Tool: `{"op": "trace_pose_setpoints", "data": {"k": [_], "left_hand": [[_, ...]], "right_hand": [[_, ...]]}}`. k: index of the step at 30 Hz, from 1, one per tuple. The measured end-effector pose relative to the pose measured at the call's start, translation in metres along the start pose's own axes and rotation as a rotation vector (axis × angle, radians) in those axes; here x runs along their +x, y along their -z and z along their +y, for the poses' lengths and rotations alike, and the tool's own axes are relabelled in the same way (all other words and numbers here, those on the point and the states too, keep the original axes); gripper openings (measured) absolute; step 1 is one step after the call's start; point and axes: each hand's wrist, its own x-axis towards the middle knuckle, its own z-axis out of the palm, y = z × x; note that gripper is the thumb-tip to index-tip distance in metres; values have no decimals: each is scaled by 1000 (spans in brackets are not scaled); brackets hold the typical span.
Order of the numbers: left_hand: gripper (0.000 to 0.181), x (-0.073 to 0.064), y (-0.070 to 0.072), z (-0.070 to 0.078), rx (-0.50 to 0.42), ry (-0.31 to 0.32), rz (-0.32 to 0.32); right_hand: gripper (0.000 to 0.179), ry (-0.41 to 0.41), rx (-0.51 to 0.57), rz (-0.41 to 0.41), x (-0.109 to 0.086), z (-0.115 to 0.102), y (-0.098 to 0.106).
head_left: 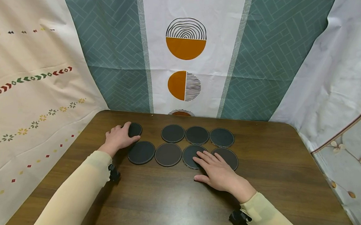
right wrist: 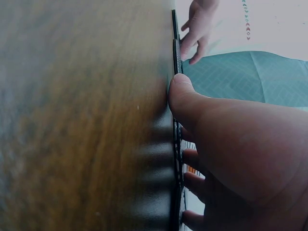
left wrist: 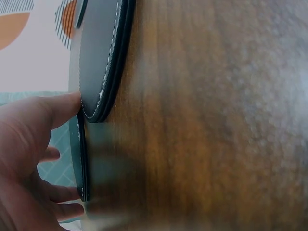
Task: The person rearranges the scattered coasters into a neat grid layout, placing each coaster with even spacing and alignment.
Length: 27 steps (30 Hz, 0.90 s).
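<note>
Several round dark coasters with stitched rims lie flat in two rows on the wooden table. My left hand [head_left: 118, 138] holds the back-row left coaster [head_left: 135, 129], thumb at its near edge and fingers round its left and far side. Just in front of that thumb lies the front-row left coaster [left wrist: 98, 57]. Over the two right coasters of the front row, my right hand [head_left: 218, 172] rests with fingers spread and fairly straight. Its fingertips touch the third front coaster [head_left: 188, 154], while the hand partly covers the fourth front coaster [head_left: 230, 156].
A gap separates the held coaster from the back-row second coaster [head_left: 173, 133], which sits close to two more on its right. The second front coaster [head_left: 168, 154] lies between the hands. Behind the wooden table [head_left: 161, 195] hangs a patterned curtain [head_left: 115, 51].
</note>
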Motion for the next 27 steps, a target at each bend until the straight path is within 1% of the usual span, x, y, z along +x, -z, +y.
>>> {"op": "trace_pose_setpoints", "data": {"k": [4,9,15,22,27], "left_hand": [[93,-2,1,2,19,3,6],[93,-1,0,1,31,-2,11],[92,0,1,2,23,-2,20],[88,3,3,1,26,-5,41],[89,4,5,4,24,-12,60]], "right_hand": [[75,-3,-1,-2,0,0,0],[75,-5,-2,-4,0,-1,-1],[75,-7,-5,-6,1,0,-2],[76,-11,-4,-15,3,0,-1],[76,-16,-11,-16,2,1,-1]]}}
